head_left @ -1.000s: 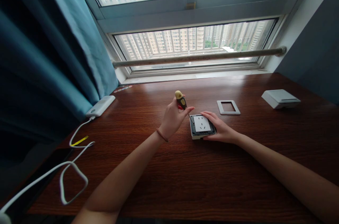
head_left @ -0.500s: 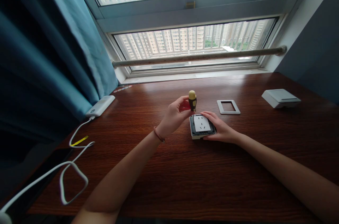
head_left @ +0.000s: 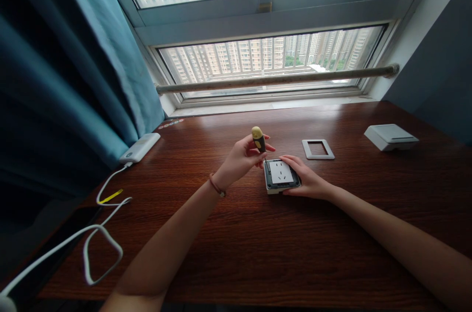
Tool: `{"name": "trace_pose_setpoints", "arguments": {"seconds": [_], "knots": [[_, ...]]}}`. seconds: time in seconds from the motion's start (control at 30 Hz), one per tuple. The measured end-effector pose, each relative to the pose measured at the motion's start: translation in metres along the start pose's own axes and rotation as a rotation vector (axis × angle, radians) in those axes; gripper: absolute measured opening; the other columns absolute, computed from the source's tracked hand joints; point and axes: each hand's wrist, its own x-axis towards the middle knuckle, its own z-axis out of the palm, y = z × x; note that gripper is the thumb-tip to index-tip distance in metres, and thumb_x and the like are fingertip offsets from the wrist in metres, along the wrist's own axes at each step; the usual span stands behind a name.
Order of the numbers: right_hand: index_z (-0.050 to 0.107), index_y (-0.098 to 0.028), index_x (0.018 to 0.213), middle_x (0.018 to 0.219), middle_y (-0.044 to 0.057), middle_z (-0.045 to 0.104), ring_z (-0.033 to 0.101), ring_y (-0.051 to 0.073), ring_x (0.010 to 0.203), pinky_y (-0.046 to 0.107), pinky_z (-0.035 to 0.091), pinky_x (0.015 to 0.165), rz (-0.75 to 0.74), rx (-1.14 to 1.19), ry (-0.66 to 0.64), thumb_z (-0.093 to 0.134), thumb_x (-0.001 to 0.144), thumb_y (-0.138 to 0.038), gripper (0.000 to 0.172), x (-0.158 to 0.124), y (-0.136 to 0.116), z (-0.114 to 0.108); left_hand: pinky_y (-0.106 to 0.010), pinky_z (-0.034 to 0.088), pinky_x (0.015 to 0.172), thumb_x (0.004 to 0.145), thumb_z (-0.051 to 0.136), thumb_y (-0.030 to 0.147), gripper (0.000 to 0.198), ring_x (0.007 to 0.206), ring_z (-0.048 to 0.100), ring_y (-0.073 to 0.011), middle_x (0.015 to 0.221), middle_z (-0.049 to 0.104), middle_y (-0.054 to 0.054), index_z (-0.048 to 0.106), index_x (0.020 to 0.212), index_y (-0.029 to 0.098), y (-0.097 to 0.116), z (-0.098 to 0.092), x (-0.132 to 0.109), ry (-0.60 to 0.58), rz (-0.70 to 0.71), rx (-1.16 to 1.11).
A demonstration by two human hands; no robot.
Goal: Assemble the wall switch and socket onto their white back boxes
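Note:
A wall socket (head_left: pixel 281 173) with a white face and dark surround sits on its pale box on the wooden table. My right hand (head_left: pixel 304 179) grips it from the right, thumb and fingers at the near and far sides. Between the thumb and fingers of my left hand (head_left: pixel 245 157) is a screwdriver (head_left: pixel 258 139) with a yellow and black handle. It leans with its handle top to the left, and its shaft points down at the socket's left edge. Whether the tip touches a screw is too small to tell.
A white square frame (head_left: pixel 318 156) lies behind my right hand. Farther right on the table (head_left: pixel 236 263) is a white box (head_left: pixel 391 136). At the left, a white power bank (head_left: pixel 140 148) trails a white cable (head_left: pixel 85 248) near a yellow strip (head_left: pixel 111 196). The window stands behind.
The screwdriver has tilted, its handle shifting left, and my left hand has moved slightly left with some fingers stretched out. My right hand and the socket have stayed in place.

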Motion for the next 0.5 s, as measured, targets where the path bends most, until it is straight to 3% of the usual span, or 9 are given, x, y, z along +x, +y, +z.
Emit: {"name": "trace_pose_setpoints", "arguments": {"seconds": [0.17, 0.3, 0.37, 0.5], "knots": [[0.026, -0.020, 0.138, 0.135, 0.015, 0.031, 0.030, 0.031, 0.127, 0.046, 0.028, 0.105, 0.002, 0.007, -0.002, 0.074, 0.063, -0.044, 0.092, 0.000, 0.001, 0.000, -0.025, 0.050, 0.054, 0.075, 0.064, 0.029, 0.034, 0.057, 0.061, -0.0106, 0.096, 0.064, -0.009, 0.054, 0.103, 0.012, -0.001, -0.002, -0.001, -0.042, 0.019, 0.060], [0.027, -0.021, 0.138, 0.135, 0.015, 0.031, 0.030, 0.032, 0.127, 0.046, 0.027, 0.106, 0.006, 0.002, -0.003, 0.074, 0.063, -0.044, 0.091, 0.000, 0.000, 0.000, -0.023, 0.047, 0.057, 0.063, 0.075, 0.035, 0.037, 0.059, 0.055, -0.0104, 0.076, 0.061, -0.002, 0.060, 0.090, 0.014, -0.009, 0.000, 0.000, 0.171, 0.162, 0.398], [0.027, -0.021, 0.138, 0.135, 0.015, 0.031, 0.030, 0.031, 0.127, 0.046, 0.028, 0.106, 0.007, 0.001, -0.005, 0.074, 0.063, -0.044, 0.091, 0.000, -0.001, -0.001, -0.023, 0.047, 0.060, 0.062, 0.075, 0.035, 0.038, 0.065, 0.055, -0.0116, 0.078, 0.062, -0.003, 0.061, 0.091, 0.015, -0.010, 0.001, 0.000, 0.213, 0.206, 0.482], [0.026, -0.021, 0.138, 0.135, 0.014, 0.031, 0.030, 0.031, 0.127, 0.046, 0.028, 0.105, 0.004, 0.008, -0.005, 0.074, 0.063, -0.044, 0.091, 0.001, -0.001, -0.001, -0.020, 0.046, 0.047, 0.069, 0.069, 0.033, 0.046, 0.060, 0.057, -0.0104, 0.093, 0.065, -0.007, 0.052, 0.108, 0.015, -0.005, 0.001, -0.001, 0.062, 0.056, 0.277]]}}
